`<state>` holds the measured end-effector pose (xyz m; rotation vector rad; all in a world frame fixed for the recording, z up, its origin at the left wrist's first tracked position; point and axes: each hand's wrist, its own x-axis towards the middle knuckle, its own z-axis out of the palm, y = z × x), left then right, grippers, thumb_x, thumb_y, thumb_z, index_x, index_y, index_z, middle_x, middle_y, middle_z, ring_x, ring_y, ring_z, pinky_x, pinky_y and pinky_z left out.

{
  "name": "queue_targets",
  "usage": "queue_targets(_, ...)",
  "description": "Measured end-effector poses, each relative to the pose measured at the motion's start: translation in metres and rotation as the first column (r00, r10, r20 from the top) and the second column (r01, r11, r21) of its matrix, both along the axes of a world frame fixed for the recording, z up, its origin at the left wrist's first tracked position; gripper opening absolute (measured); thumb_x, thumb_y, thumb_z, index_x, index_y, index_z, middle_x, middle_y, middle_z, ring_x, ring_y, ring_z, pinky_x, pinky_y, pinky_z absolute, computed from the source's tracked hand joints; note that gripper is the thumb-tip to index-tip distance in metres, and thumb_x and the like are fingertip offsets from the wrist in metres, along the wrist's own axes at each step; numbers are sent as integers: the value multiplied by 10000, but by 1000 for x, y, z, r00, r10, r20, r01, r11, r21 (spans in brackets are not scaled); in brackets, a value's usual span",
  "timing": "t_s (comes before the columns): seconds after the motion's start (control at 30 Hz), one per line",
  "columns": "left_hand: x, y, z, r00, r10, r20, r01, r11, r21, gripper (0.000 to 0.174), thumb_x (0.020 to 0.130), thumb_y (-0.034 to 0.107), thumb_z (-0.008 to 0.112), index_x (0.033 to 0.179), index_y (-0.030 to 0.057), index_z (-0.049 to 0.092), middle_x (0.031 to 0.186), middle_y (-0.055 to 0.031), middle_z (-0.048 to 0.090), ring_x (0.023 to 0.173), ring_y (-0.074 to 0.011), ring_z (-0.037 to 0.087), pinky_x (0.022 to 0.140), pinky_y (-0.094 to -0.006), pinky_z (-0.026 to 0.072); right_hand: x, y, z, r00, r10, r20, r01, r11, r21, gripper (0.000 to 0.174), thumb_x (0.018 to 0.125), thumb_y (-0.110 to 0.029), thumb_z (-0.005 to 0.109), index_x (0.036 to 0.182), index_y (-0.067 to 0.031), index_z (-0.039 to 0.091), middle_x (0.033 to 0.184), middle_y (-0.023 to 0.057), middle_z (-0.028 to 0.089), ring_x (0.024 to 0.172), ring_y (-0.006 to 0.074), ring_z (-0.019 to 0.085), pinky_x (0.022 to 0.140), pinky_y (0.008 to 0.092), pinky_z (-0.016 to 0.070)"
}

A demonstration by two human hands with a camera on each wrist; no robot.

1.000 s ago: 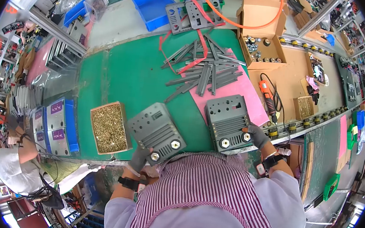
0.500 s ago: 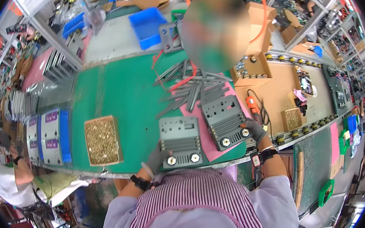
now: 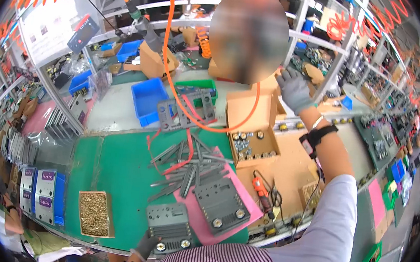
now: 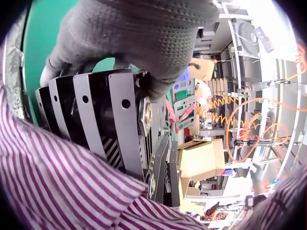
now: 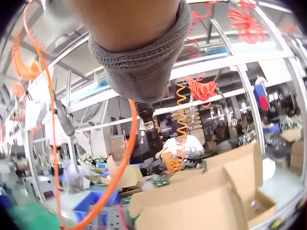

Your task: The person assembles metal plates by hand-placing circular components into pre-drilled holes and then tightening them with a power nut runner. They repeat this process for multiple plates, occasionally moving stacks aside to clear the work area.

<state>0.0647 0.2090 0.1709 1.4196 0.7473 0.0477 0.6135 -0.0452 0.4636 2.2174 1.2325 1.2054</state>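
Note:
At the table's front edge my gloved left hand (image 3: 146,246) grips a stack of grey metal panels (image 3: 167,219), with round brass-and-white fittings on the top one. In the left wrist view the fingers curl over the side of the stacked panels (image 4: 86,100). My right hand (image 3: 295,91) is raised high over the far right of the bench, fingers extended beside a blurred patch. Its fingers are hidden in the right wrist view, where an orange hose (image 5: 125,155) and a dark hanging tool (image 5: 152,136) show below the glove. A second panel stack (image 3: 220,205) lies on pink sheeting.
Loose grey metal strips (image 3: 191,172) are heaped behind the panels. A box of small brass parts (image 3: 95,213) stands left. An orange-handled tool (image 3: 261,189) lies right, near an open cardboard box (image 3: 248,157). An orange hose (image 3: 167,36) loops over the bench.
My right hand has let go of the right panel stack and risen forward. My left hand brought its stack rightward beside the other. The head view has tilted up.

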Motion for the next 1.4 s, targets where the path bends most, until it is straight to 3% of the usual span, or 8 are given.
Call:
queue_targets(0.17, 0, -14, 6, 917, 154, -369, 85, 827, 556, 359, 828, 250, 522, 1092, 9, 537, 954, -231, 607, 871, -360, 592, 763, -419, 461, 91, 81, 56, 946, 44, 321, 82, 927, -367, 370, 825, -192, 426, 1176, -115, 514, 1343, 80, 409, 1317, 260, 268, 1095, 408, 180)
queue_targets(0.37, 10, -40, 24, 859, 359, -365, 62, 636, 769, 250, 829, 239, 480, 965, 74, 608, 886, -226, 593, 836, -407, 559, 726, -482, 448, 130, 139, 56, 895, 126, 427, 116, 861, -495, 356, 803, -175, 454, 1143, -100, 532, 1222, 72, 511, 1239, 252, 384, 1095, 382, 206)
queue_targets(0.53, 17, -42, 37, 788, 373, -490, 207, 589, 781, 262, 871, 260, 454, 911, 56, 614, 853, -183, 598, 768, -359, 590, 694, -436, 477, 133, 143, 48, 994, 100, 40, -90, 975, -202, 419, 768, -65, 450, 1177, 22, 482, 1202, 158, 502, 1165, 296, 435, 996, 337, 348)
queue_targets(0.67, 22, -39, 55, 776, 324, -541, 258, 620, 741, 273, 874, 261, 458, 919, 31, 597, 840, -168, 624, 806, -338, 605, 697, -426, 481, 194, 138, 52, 937, 111, 331, -132, 990, 40, 408, 803, -107, 465, 1210, -86, 462, 1123, 104, 515, 1060, 281, 488, 921, 389, 389)
queue_targets(0.9, 9, -15, 42, 869, 220, -443, 49, 853, 519, 345, 727, 316, 638, 944, 48, 618, 794, -150, 615, 709, -265, 601, 650, -371, 468, 45, 73, 109, 816, 483, 319, -526, 848, 60, 462, 728, -109, 611, 1179, -135, 515, 1083, 109, 553, 995, 314, 522, 878, 420, 414)
queue_targets(1.03, 23, -5, 86, 901, 29, -432, 119, 943, 312, 368, 712, 273, 654, 916, -29, 602, 708, -151, 604, 688, -206, 605, 609, -318, 466, -97, 22, 56, 942, 305, -139, -297, 952, 71, 361, 650, -152, 691, 983, -101, 560, 868, 108, 591, 813, 307, 569, 675, 393, 447)
queue_targets(1.2, 11, 8, 20, 999, 8, 38, 4, 948, -317, 426, 805, 139, 521, 1179, -44, 434, 1012, -165, 575, 892, -177, 589, 754, -304, 490, -251, -26, -37, 438, 183, -880, 61, 971, 232, 348, 614, -140, 750, 913, -68, 587, 741, 101, 635, 668, 218, 627, 644, 328, 498)
queue_targets(1.4, 20, 18, 42, 930, -87, 358, 305, 728, -614, 508, 750, 51, 514, 1237, -16, 387, 1205, -173, 482, 1052, -240, 535, 866, -346, 482, -401, -61, -138, -318, 38, -947, 607, 776, -172, 455, 632, -58, 737, 1054, 2, 577, 886, 46, 637, 794, 92, 580, 707, 254, 489)
